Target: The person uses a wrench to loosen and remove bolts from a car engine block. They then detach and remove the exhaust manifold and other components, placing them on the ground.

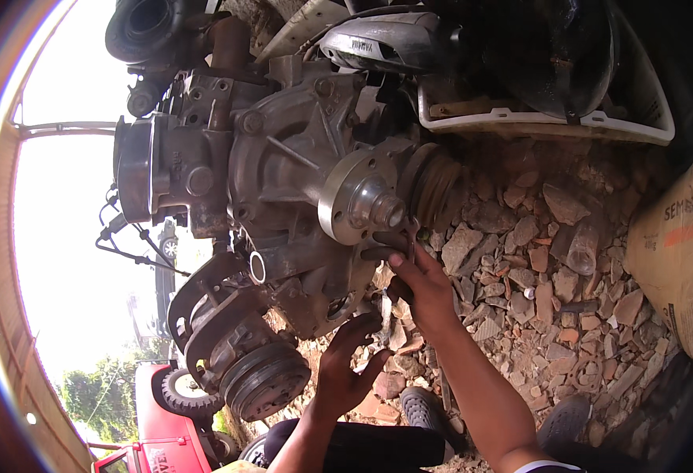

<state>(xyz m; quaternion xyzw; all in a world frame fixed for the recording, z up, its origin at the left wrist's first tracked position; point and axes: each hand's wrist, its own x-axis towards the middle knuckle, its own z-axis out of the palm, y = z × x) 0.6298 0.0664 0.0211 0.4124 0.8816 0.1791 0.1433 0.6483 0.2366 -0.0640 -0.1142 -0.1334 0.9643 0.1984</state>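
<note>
A large, greasy engine (283, 158) fills the left and middle of the view. From its front juts a bright round metal hub flange (358, 197) with bolt holes and a stepped shaft end. Just below this flange my right hand (421, 288) is closed, its darkened fingertips pinching what looks like a small wrench (414, 229); most of the tool is hidden. My left hand (350, 366) is lower down, fingers curved and thumb apart. Close to its fingertips is a shiny slim metal piece (386, 311), whose kind is unclear; no grip on it shows.
Left of my left hand sits a grooved belt pulley (267, 382); another pulley (433, 185) is behind the flange. Broken stones (551, 292) cover the ground. A white crate (536, 122) with dark parts stands upper right, a paper sack (670, 260) at right, a red vehicle (165, 410) lower left.
</note>
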